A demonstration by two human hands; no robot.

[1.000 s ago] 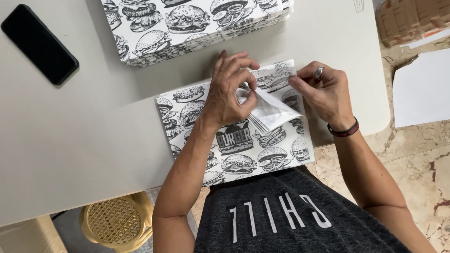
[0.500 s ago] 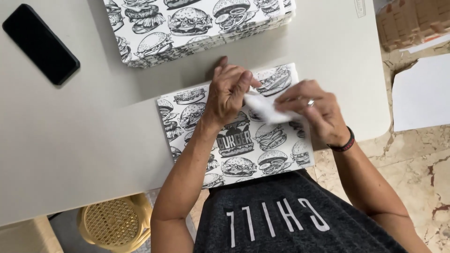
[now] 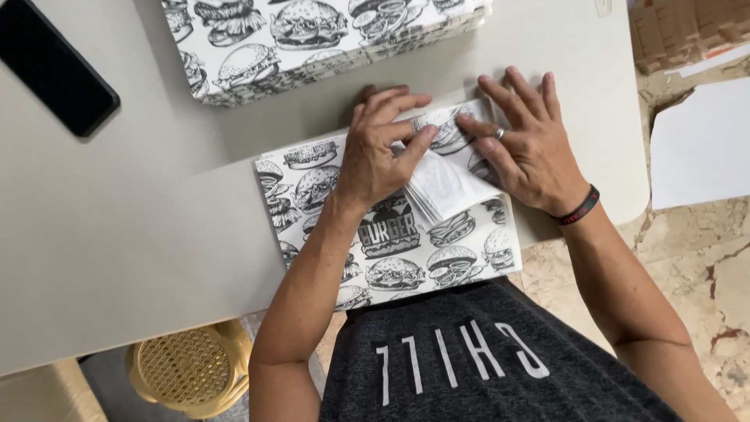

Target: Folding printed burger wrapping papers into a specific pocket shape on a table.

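Both the left hand (image 3: pixel 383 152) and right hand (image 3: pixel 527 144) press flat, fingers spread, on the burger-printed sheet (image 3: pixel 391 227).

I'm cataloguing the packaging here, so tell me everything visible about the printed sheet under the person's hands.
The printed sheet is a flat, roughly rectangular piece of white paper or thin card, covered in black line drawings of burgers. It lies slightly askew at the near edge of the grey table, its lower part overhanging toward the person's dark shirt. One corner flap is folded over, showing a plain white underside. The left hand and the right hand both press down on it near that fold.
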